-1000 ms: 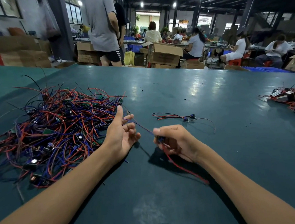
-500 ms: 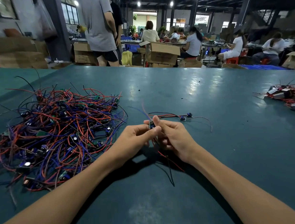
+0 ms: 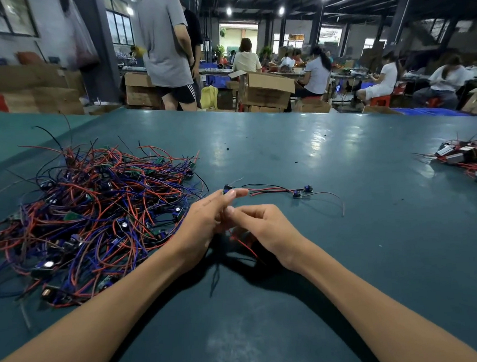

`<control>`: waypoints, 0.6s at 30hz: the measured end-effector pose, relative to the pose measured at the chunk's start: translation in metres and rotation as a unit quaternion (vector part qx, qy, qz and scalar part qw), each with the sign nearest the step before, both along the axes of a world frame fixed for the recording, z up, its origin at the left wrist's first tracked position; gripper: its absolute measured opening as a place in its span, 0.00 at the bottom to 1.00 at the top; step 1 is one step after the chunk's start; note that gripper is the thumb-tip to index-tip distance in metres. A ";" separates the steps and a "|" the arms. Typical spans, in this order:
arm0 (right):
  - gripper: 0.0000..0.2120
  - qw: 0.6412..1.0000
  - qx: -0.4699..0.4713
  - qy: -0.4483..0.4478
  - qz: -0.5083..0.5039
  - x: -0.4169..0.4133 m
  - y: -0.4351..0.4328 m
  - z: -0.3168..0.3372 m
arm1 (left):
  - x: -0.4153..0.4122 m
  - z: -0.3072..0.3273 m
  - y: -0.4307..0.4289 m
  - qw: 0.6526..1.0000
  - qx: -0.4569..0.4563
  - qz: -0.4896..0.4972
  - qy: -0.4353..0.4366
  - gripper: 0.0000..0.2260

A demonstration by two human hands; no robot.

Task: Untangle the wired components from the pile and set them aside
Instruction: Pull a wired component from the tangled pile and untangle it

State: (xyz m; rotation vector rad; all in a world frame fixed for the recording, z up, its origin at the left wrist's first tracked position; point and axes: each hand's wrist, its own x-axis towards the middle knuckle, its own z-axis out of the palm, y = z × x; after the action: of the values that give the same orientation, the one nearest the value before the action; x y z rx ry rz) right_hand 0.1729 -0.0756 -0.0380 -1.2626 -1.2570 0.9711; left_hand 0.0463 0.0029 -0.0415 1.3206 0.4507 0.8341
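Two bare hands meet over the middle of a dark green table [image 3: 366, 256]. The left hand [image 3: 203, 223] pinches a small wired component [image 3: 227, 189] between thumb and forefinger, lifted just clear of the surface. The right hand [image 3: 267, 230], touching the left at the fingertips, has its fingers curled around a red lead [image 3: 247, 247], which trails from under the palm toward the near edge (whether this lead belongs to the held component cannot be told). The tangled pile [image 3: 91, 209] of red, blue and black wires with small boards lies to the left, its right fringe just beside the left hand. A few separated components [image 3: 299, 192] lie in a short row just to the right of the held one, apart from the pile. A second heap [image 3: 469, 159] sits at the far right edge. Beyond the table stand cardboard boxes [image 3: 264, 90] and a standing person [image 3: 163, 44], with seated workers farther back.
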 end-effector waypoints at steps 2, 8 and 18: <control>0.10 1.000 -0.008 0.008 0.006 -0.005 0.001 0.001 | -0.003 0.002 0.000 0.999 -0.015 -0.028 0.004 0.14; 0.10 0.996 -0.012 0.089 -0.013 -0.007 0.004 0.003 | -0.004 0.004 -0.002 0.998 -0.020 -0.050 0.015 0.16; 0.12 0.994 0.007 0.106 -0.013 -0.004 -0.001 0.005 | -0.005 0.003 -0.002 0.998 -0.025 -0.052 0.000 0.19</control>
State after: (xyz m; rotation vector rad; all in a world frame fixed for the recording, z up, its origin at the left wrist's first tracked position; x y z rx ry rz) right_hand 0.1685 -0.0763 -0.0329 -1.1310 -1.0775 1.0471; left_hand 0.0413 0.0005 -0.0382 1.2862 0.3969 0.7333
